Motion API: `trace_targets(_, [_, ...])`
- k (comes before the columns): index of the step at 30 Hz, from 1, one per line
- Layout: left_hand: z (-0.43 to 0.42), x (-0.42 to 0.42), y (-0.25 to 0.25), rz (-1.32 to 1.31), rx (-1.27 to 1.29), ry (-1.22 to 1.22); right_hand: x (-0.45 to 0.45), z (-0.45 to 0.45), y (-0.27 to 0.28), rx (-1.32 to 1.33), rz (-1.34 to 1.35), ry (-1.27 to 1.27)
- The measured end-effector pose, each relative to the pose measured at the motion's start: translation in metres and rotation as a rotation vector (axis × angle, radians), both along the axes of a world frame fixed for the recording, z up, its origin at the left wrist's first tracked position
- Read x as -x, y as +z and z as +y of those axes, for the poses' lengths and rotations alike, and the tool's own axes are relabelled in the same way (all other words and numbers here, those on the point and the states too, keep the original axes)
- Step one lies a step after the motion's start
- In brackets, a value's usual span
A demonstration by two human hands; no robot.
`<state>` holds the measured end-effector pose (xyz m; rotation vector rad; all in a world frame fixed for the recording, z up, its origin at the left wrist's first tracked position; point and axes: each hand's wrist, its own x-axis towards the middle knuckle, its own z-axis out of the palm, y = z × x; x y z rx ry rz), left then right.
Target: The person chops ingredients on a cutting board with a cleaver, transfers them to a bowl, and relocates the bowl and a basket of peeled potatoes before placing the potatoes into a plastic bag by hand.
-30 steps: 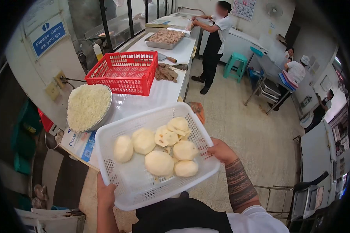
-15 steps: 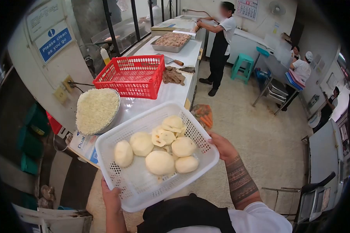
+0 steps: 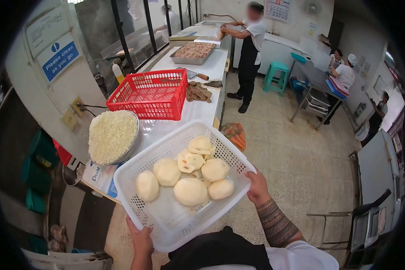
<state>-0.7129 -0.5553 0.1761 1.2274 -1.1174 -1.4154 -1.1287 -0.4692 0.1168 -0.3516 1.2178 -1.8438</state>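
A white perforated plastic basket [image 3: 166, 234] is held up in front of me, tilted, with its far edge over the counter's near end. Several peeled potatoes [image 3: 191, 192] lie in it, along with a few cut slices [image 3: 189, 161] near the far right side. My left hand [image 3: 141, 236] grips the near-left rim, thumb over the edge. On the right rim, my right hand [image 3: 257, 185] is closed the same way; its other fingers are hidden beneath the basket. Just beyond the basket's left side stands a metal bowl heaped with white shredded or chopped food [image 3: 112, 137].
A red crate [image 3: 146, 95] sits on the white counter [image 3: 202, 114], beside a brown cloth [image 3: 198, 92] and a wooden-handled cleaver [image 3: 193, 74]. Farther along is a tray of meat [image 3: 193, 51], near a standing person [image 3: 249, 54]. A bag of carrots [image 3: 234, 135] lies on the floor.
The view has shifted a little, and the basket sits slightly lower and to the right in it. Both hands keep their hold, and the potatoes stay in place.
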Motion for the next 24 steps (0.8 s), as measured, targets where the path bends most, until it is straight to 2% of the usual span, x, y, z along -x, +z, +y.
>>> trace_targets(1, [0.003, 0.002, -0.002, 0.017, -0.006, -0.008, 0.006, -0.005, -0.001, -0.022, 0.01, 0.006])
trace_targets(4, [0.014, 0.014, -0.005, 0.12, -0.031, -0.004, 0.012, -0.028, 0.009, -0.315, 0.714, -0.232])
trace_targets(6, [0.018, 0.019, -0.007, 0.182, -0.043, 0.001, 0.013, -0.038, 0.044, -0.256, 1.453, -0.36])
trace_targets(9, [0.016, 0.022, -0.017, 0.222, -0.036, -0.007, 0.019, -0.071, 0.038, -0.205, 1.205, -0.264])
trace_targets(12, [0.012, 0.024, -0.026, 0.221, -0.005, -0.007, 0.014, -0.089, 0.031, -0.137, 0.961, -0.29])
trace_targets(15, [0.016, 0.024, -0.028, 0.178, -0.016, 0.025, 0.0, -0.085, 0.023, -0.211, 1.051, -0.346])
trace_targets(24, [0.014, 0.019, -0.045, 0.187, 0.029, -0.024, 0.002, -0.084, 0.014, -0.19, 1.061, -0.326])
